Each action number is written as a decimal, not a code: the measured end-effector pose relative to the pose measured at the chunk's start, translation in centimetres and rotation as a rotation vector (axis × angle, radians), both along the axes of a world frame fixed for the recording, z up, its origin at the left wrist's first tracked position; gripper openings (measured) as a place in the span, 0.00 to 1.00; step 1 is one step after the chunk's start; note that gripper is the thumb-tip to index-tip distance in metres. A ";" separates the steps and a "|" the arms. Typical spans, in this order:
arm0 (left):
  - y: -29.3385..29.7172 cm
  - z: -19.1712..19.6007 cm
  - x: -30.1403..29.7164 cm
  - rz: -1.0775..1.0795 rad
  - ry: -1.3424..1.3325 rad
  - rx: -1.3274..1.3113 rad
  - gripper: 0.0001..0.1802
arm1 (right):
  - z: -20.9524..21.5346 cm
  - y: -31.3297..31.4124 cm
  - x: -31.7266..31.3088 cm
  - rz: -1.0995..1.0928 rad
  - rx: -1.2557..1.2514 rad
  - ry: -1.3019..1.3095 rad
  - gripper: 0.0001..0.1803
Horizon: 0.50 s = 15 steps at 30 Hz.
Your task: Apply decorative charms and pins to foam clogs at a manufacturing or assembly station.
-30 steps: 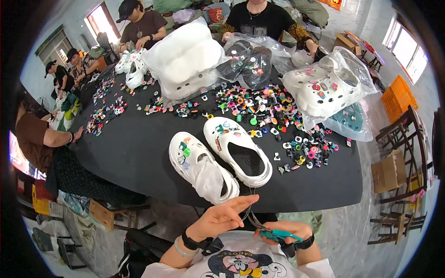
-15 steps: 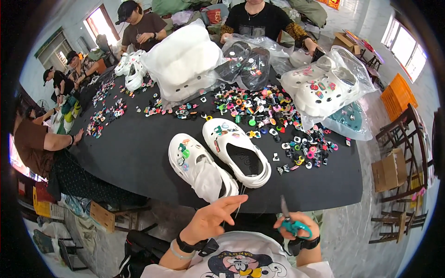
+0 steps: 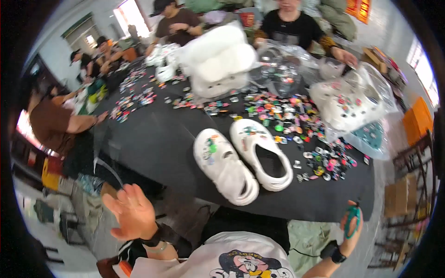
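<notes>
Two white clogs stand side by side on the black table, toes pointing away from me. The left clog has pale stuffing in its opening and colourful charms on its toe; the right clog also carries charms, and its opening looks dark inside. Out past the table's near edge on the left, my left hand is raised, palm showing and fingers apart. A thin, pale, see-through strip is just above its fingertips; whether they touch is blurred. At the table's right corner my right hand grips teal-handled scissors.
Loose colourful charms lie in heaps beyond the clogs. Bagged white clogs, a bagged teal pair and a large white bag stand farther back. People sit around the table. An orange crate is at the right.
My left hand has swung out to the left, away from the clogs, and opened. My right hand has moved right with the scissors. The view has shifted, and the pale strip now shows in the air.
</notes>
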<state>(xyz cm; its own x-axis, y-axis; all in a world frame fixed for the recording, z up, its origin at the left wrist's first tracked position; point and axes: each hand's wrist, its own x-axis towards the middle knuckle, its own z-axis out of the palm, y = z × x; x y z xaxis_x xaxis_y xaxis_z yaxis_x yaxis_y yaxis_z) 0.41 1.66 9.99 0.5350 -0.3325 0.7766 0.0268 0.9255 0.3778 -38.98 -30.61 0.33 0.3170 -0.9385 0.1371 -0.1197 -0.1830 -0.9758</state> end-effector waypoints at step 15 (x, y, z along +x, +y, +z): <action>37.0 -18.4 -6.5 1.376 1.035 1.234 0.07 | -3.5 -9.6 -4.4 -0.297 -0.606 0.286 0.18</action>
